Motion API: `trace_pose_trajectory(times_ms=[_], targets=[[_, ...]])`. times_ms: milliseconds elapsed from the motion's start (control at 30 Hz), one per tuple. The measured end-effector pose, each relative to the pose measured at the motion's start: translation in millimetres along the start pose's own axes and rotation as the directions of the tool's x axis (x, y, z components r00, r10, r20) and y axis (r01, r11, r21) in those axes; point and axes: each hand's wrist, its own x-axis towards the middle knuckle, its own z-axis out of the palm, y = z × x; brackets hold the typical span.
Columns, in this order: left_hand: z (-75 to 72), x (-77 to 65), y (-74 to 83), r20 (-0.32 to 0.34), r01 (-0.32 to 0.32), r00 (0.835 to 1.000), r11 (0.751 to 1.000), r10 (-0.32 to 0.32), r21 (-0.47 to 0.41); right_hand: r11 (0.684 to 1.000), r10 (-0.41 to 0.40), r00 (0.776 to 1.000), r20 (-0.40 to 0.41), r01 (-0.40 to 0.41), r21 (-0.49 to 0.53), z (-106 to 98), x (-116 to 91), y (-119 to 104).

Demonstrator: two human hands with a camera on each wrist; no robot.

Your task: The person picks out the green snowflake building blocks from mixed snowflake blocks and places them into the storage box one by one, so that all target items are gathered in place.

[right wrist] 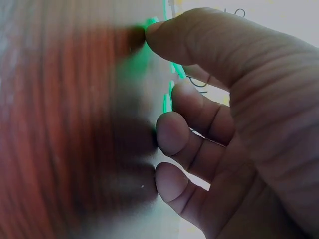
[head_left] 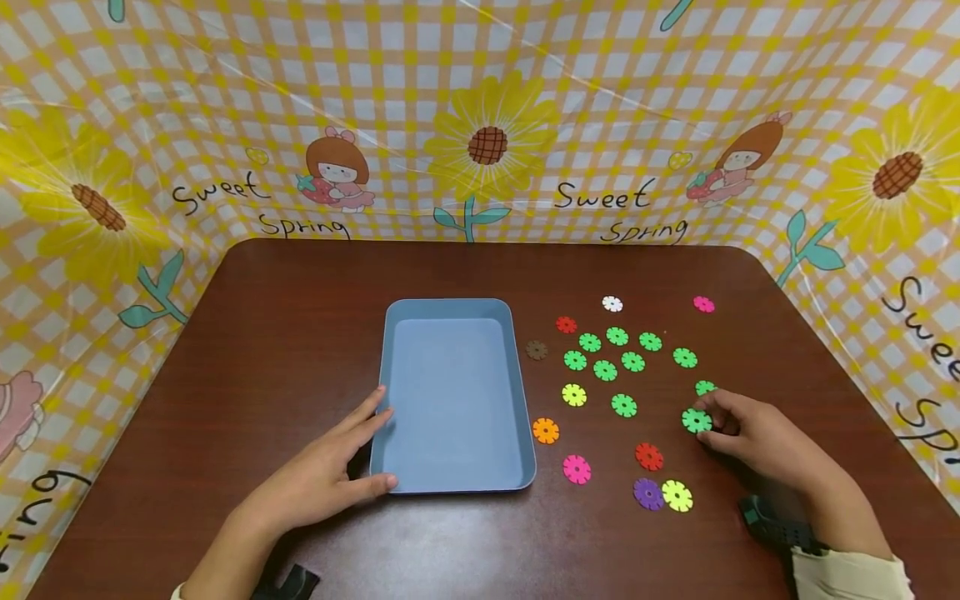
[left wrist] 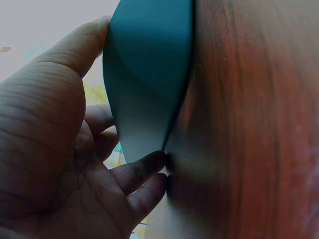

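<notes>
My left hand (head_left: pixel 318 475) rests at the near left corner of a shallow blue tray (head_left: pixel 378 392), its fingers spread and fairly straight. In the left wrist view, the thumb touches the rim of the tray (left wrist: pixel 149 59), and the two lowest fingers reach the table beside its wall. On the right, my right hand (head_left: pixel 772 437) pinches a green notched plastic disc (head_left: pixel 697 421) between thumb and fingers, low over the table. Just behind it lies another green disc (head_left: pixel 705 388), partly covered by the fingers. Only green edges of discs show in the right wrist view, near the thumb.
Several more green discs (head_left: pixel 633 362) lie right of the tray. Around them are yellow (head_left: pixel 574 395), orange (head_left: pixel 546 431), pink (head_left: pixel 577 469), red (head_left: pixel 648 457), purple (head_left: pixel 648 494), brown (head_left: pixel 536 350) and white discs (head_left: pixel 612 304). A checked cloth (head_left: pixel 487 100) surrounds the brown table (head_left: pixel 285 333).
</notes>
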Motion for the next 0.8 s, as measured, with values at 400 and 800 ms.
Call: trace_pose_trajectory(times_ms=[400,800], targets=[[0.0,-1.0,-1.5,-0.002,0.011,1.000,1.000,-0.011,-0.010,1.000,-0.027,1.000,-0.009,0.027,0.002,0,7,-4],[0.4,0.6,-1.6,0.005,0.018,1.000,0.999,-0.018,-0.032,0.997,-0.077,0.997,0.018,0.077,-0.008,-10,31,-31]])
